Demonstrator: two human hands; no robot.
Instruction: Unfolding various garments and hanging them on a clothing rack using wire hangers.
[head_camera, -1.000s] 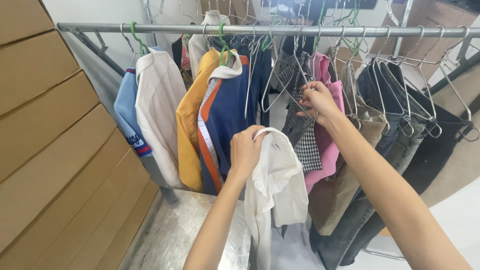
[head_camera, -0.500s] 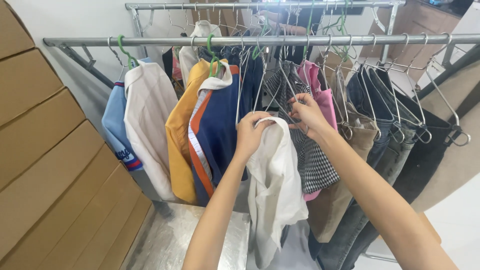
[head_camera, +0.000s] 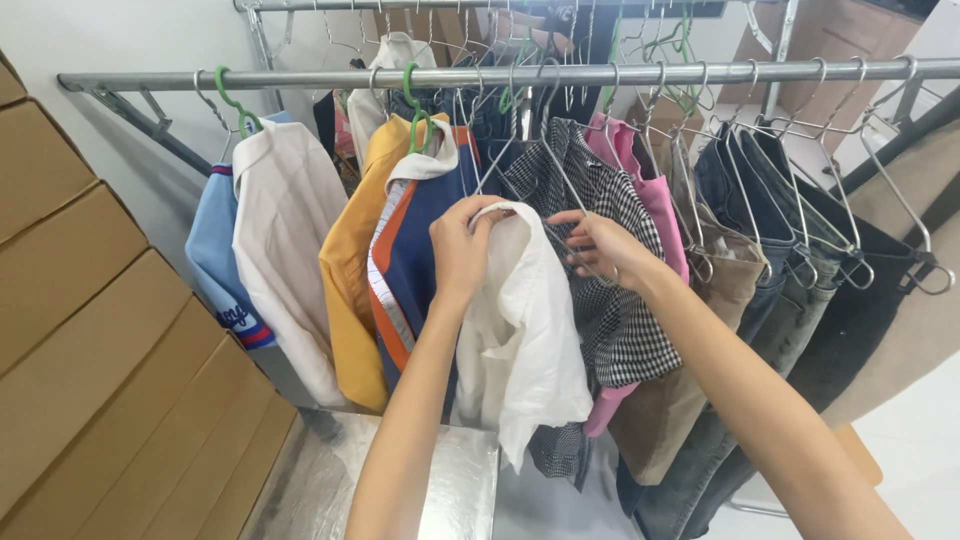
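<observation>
My left hand (head_camera: 462, 252) grips the collar of a white shirt (head_camera: 520, 330) and holds it up in front of the clothes rail (head_camera: 300, 79). My right hand (head_camera: 600, 245) pinches a bare metal wire hanger (head_camera: 560, 170) that hangs from the rail, its lower end right beside the shirt's collar. Behind the shirt hang a navy jacket with orange trim (head_camera: 425, 235) and a black-and-white checked garment (head_camera: 620, 300).
Stacked cardboard boxes (head_camera: 90, 330) fill the left side. A shiny metal surface (head_camera: 330, 480) lies below the rail. More clothes hang along the rail: a cream shirt (head_camera: 285, 240), a yellow top (head_camera: 350, 270), a pink piece (head_camera: 650, 200), jeans (head_camera: 780, 230) and several bare wire hangers (head_camera: 850, 150).
My left hand has lifted the white shirt higher toward the rail. My right hand came down from the hanger's upper part to its lower wire, close by the collar.
</observation>
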